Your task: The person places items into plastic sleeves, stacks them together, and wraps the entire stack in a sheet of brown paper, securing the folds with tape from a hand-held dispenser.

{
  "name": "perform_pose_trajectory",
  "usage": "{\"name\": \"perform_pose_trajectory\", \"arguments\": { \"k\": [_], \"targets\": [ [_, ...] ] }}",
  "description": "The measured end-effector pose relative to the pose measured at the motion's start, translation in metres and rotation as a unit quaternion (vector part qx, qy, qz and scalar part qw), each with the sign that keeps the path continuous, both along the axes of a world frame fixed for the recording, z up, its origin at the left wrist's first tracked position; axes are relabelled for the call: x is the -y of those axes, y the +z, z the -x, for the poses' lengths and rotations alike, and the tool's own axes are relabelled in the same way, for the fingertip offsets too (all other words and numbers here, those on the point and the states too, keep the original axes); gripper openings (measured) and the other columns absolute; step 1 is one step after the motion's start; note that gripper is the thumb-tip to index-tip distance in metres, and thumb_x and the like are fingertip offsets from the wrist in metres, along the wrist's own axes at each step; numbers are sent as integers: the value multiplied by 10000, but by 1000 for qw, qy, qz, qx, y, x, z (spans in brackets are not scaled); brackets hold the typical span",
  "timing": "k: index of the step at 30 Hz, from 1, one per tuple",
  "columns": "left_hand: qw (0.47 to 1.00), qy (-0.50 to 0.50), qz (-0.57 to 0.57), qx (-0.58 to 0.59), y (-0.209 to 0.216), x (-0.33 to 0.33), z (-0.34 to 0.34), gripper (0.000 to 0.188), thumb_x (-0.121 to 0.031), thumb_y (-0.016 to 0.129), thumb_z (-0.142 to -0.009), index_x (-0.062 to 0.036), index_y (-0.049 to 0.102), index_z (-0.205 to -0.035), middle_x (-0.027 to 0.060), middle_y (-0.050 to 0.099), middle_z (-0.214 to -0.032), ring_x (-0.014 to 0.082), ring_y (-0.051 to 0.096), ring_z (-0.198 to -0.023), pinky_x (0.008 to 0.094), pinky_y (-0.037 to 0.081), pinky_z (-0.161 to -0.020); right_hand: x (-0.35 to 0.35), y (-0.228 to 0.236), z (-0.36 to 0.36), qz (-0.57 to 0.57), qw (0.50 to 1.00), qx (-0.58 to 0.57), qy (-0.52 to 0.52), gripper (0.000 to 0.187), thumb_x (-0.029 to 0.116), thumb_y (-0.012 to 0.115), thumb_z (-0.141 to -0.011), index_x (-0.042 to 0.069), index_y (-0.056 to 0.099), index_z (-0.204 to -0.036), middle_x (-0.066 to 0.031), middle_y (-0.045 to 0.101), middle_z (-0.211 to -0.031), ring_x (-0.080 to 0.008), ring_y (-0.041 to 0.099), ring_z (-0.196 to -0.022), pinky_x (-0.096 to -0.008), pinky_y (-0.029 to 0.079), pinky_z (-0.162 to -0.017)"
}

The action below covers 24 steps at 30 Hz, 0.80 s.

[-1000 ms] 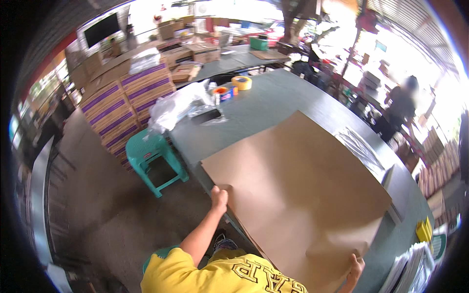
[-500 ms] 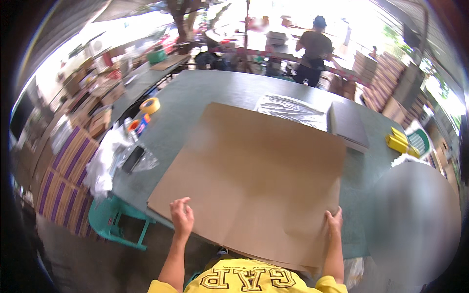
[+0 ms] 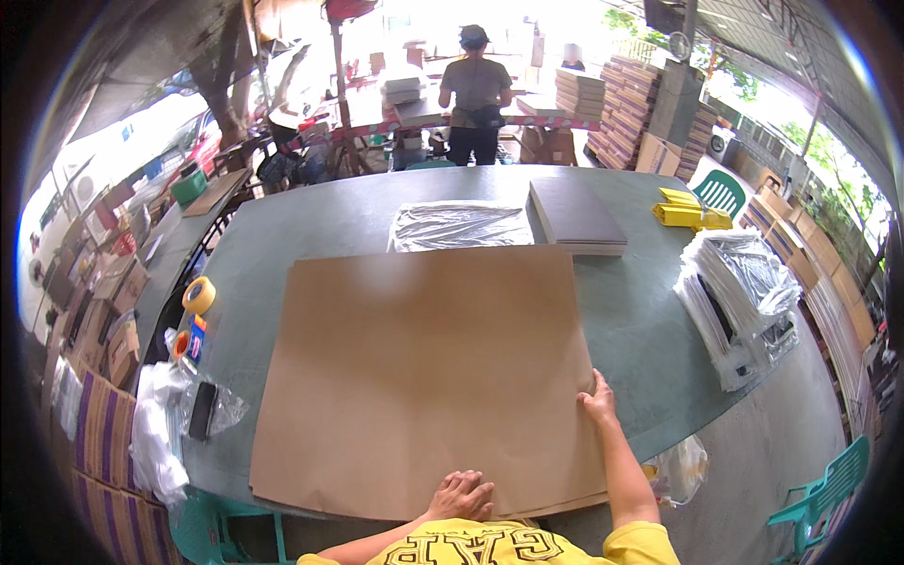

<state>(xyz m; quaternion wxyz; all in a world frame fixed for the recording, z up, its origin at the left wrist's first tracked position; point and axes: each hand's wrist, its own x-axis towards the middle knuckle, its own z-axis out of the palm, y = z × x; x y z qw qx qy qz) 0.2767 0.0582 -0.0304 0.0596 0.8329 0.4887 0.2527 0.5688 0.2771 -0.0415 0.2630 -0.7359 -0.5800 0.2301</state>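
1. Layered brown paper sheets [image 3: 424, 377] lie on the near part of the worktop [image 3: 631, 320].
2. The left hand [image 3: 461, 495] rests palm-down at their near edge; its grip is slack, fingers slightly apart, clamped on nothing.
3. The right hand [image 3: 599, 401] lies along their right edge, thumb over the top; I cannot tell whether its grip is clamped.
4. Uneven pressure from the hands could skew the layers or crease the near edge.
5. A forward push could nudge the plastic-wrapped flat pack [image 3: 461, 226] or dark-topped stack [image 3: 576, 215] just beyond.
6. A white plastic bag [image 3: 158, 433] and striped cartons [image 3: 108, 428] hide their contents; a clear bag [image 3: 682, 469] holds something indistinct.
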Motion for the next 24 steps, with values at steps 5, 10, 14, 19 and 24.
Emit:
{"name": "perform_pose_trajectory", "arguments": {
  "k": [5, 10, 14, 19, 24],
  "targets": [
    [989, -128, 73, -28, 6, -22, 25, 276, -230, 592, -724, -126, 593, -980, 78, 554, -1042, 243, 531, -1011, 367, 446, -837, -2, 17, 5, 62, 998, 28, 6, 776, 127, 751, -640, 70, 371, -1313, -161, 535, -1205, -275, 517, -1112, -351, 416, -935],
    [962, -212, 147, -89, 2, -43, 24, 201, -202, 564, -739, -112, 586, -918, 80, 525, -919, 248, 538, -932, 350, 484, -749, -10, 19, -4, 109, 993, 24, 37, 758, 176, 744, -638, 66, 373, -1290, -170, 517, -1220, -311, 492, -1128, -372, 403, -948],
    [953, -230, 187, -55, 7, -57, 24, 197, -224, 553, -764, -109, 559, -924, 106, 478, -904, 264, 537, -909, 363, 501, -709, -13, 30, -3, 133, 990, 7, 40, 739, 210, 776, -613, 68, 401, -1234, -173, 554, -1161, -310, 524, -1084, -375, 426, -915],
    [870, -273, 408, -55, 25, -83, 23, 246, -295, 530, -815, -140, 511, -1006, 99, 475, -943, 271, 568, -871, 380, 500, -698, -19, 19, -10, 149, 986, 36, 60, 763, 292, 799, -584, 77, 410, -1205, -173, 579, -1118, -311, 547, -1050, -395, 442, -881],
    [717, -360, 591, 80, 4, -145, 52, 309, -303, 579, -833, -114, 544, -1075, 94, 558, -999, 244, 575, -918, 358, 485, -769, -47, 68, 3, 292, 925, 206, 131, 771, 414, 793, -572, 81, 454, -1180, -166, 593, -1083, -316, 543, -1048, -394, 436, -883]
  ]
}}
